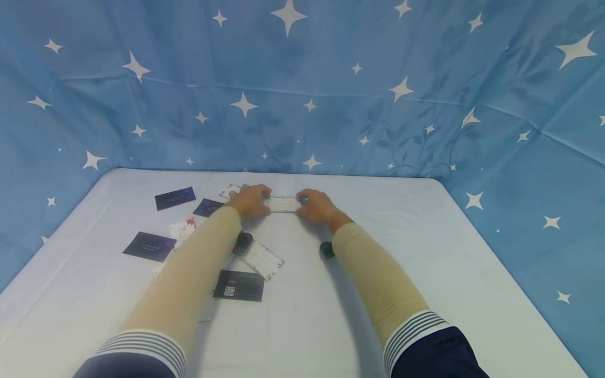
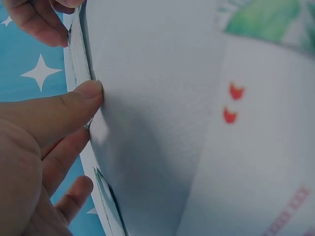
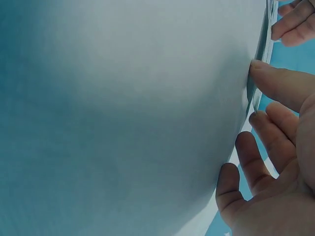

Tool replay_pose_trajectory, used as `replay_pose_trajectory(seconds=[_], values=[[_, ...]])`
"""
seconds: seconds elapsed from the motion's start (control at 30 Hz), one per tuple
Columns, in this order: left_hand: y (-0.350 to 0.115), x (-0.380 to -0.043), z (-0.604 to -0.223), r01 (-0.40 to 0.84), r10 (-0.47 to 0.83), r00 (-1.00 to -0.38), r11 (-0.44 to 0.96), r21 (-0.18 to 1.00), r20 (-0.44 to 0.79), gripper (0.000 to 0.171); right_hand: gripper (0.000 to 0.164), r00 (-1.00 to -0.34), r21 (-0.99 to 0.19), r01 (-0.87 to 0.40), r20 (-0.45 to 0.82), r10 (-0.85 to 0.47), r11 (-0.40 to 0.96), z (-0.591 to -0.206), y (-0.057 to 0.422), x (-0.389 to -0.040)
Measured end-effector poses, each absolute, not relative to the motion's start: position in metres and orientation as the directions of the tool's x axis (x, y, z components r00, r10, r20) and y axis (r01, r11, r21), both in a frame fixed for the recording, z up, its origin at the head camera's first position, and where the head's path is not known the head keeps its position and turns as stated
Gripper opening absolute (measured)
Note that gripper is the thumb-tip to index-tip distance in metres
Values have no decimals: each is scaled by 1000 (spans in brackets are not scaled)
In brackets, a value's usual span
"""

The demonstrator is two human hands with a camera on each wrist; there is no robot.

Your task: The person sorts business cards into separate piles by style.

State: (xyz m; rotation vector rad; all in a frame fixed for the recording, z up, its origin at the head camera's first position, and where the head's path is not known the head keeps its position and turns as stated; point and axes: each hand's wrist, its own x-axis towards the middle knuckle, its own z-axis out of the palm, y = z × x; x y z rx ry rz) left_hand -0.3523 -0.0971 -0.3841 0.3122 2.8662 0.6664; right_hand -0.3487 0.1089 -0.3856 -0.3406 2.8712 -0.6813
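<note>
At the far middle of the table, a white card (image 1: 282, 204) with green leaf print along its edges lies between both hands. My left hand (image 1: 252, 201) pinches its left end, thumb on the near edge and fingers at the far edge. The right end is pinched the same way by my right hand (image 1: 317, 206). In the left wrist view the card (image 2: 78, 56) appears nearly edge-on, low over the tabletop. Thin layered edges show on it in the right wrist view. Another leaf-printed card (image 1: 229, 190) lies partly hidden behind my left hand.
Dark blue cards (image 1: 175, 198) lie at the left, one (image 1: 149, 246) closer. A card with red flowers (image 1: 183, 231) is partly covered by my left sleeve (image 1: 189, 273). Nearer the middle, a leaf-bordered card (image 1: 262, 260) lies by a black card with a QR code (image 1: 239, 286). A blue star-patterned curtain (image 1: 302, 105) hangs behind.
</note>
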Motion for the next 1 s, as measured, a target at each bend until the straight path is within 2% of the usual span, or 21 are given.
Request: replay_pose_trajectory(seconds=[0.7, 1.0], values=[[-98, -341, -372, 141, 230, -962, 881, 452, -149, 58, 55, -962, -477, -141, -143, -234, 868, -384, 110, -349], [-113, -332, -366, 206, 304, -944, 845, 494, -126, 61, 59, -953, -507, -158, -147, -266, 847, -382, 109, -336]])
